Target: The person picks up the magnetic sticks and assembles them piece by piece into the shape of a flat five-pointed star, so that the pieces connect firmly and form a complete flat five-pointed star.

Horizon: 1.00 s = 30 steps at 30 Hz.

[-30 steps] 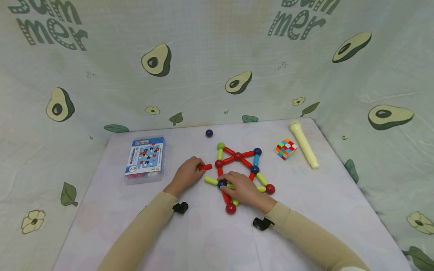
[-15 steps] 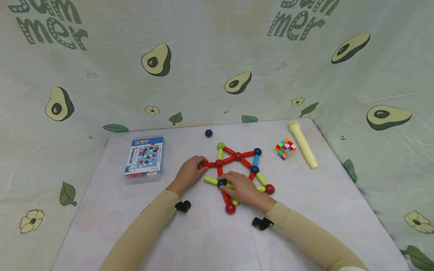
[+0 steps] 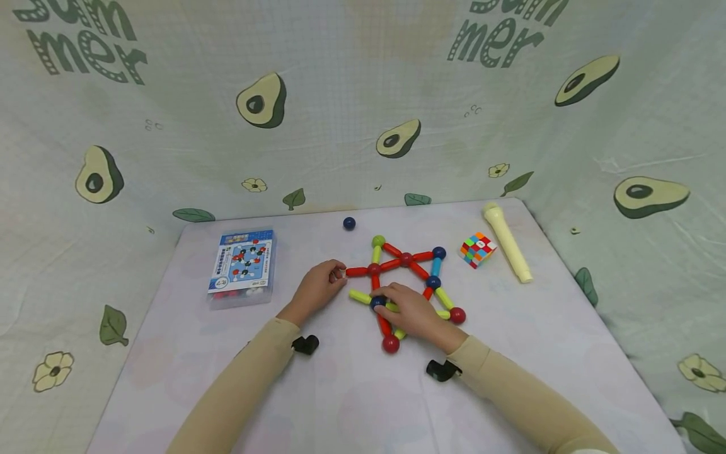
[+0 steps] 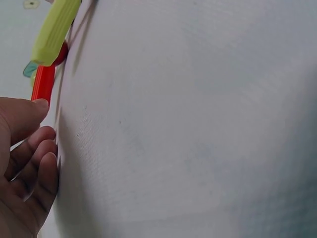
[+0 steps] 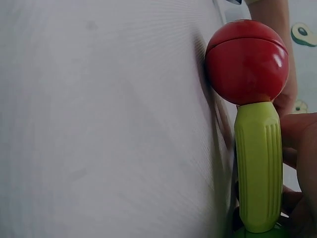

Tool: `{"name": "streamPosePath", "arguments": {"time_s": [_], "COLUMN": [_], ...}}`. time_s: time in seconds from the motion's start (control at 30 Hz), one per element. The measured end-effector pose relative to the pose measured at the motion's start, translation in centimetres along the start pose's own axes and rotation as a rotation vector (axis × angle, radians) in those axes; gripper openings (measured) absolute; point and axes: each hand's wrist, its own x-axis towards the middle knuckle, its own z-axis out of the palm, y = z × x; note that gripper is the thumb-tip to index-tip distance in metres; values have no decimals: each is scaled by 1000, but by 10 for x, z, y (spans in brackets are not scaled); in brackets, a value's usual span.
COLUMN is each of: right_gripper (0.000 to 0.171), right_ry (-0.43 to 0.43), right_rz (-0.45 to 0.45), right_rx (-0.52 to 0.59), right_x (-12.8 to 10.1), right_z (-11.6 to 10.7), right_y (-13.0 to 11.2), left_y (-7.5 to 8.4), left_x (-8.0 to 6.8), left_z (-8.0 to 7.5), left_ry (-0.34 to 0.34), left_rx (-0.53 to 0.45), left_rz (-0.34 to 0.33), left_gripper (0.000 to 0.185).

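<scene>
A flat structure of coloured sticks and balls (image 3: pixel 406 258) lies on the table's middle. My left hand (image 3: pixel 331 279) sits just left of it, fingers loosely curled. Its thumb tip touches the free end of a red stick (image 3: pixel 356 272) that joins a red ball (image 3: pixel 373 269). In the left wrist view the thumb (image 4: pixel 27 113) meets that red stick (image 4: pixel 43 84), and a yellow-green stick (image 4: pixel 54 29) lies beyond. My right hand (image 3: pixel 397 306) lies over the structure's lower part, fingers curled round a dark blue ball (image 3: pixel 377 302). The right wrist view shows a yellow-green stick (image 5: pixel 257 168) capped by a red ball (image 5: pixel 246 62), with fingers (image 5: pixel 297 134) beside it.
A loose dark blue ball (image 3: pixel 349 222) lies behind the structure. A clear box of parts (image 3: pixel 244 265) stands at the left. A colour cube (image 3: pixel 478 249) and a cream cylinder (image 3: pixel 507 243) lie at the right. Avocado-print cloth walls close in the pale table (image 3: pixel 340 397).
My left hand brought the red stick right and joined it to the red ball, then loosened its hold. The whole structure has slid slightly right under my right hand.
</scene>
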Motion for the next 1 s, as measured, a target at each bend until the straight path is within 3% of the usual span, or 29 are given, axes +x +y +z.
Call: {"name": "streamPosePath", "arguments": {"time_s": [0.2,0.37,0.63,0.8,1.0], "right_gripper": [36,35,35,35,35], "right_ry": [-3,-2,12,18,16], "right_rz": [-5,-17,-26,-37,-57], "right_rx": [0,-2,12,0,-1], "right_x": [1,1,-1,-1,0], "right_z": [-1,0,3,3,3], "right_y": [1,3,7,8,6], "left_y": [-2,-6,-9,-10,-3], "left_x": [1,11,46,75,101], "left_z": [-3,-5,-7,-6,-7], "left_ry": [-13,27,92,102,161], "left_rx": [-13,-49,-64,12,64], "left_rz": [-7,-4,-53,-88,-164], "left_gripper": [27,23,30,41,58]}}
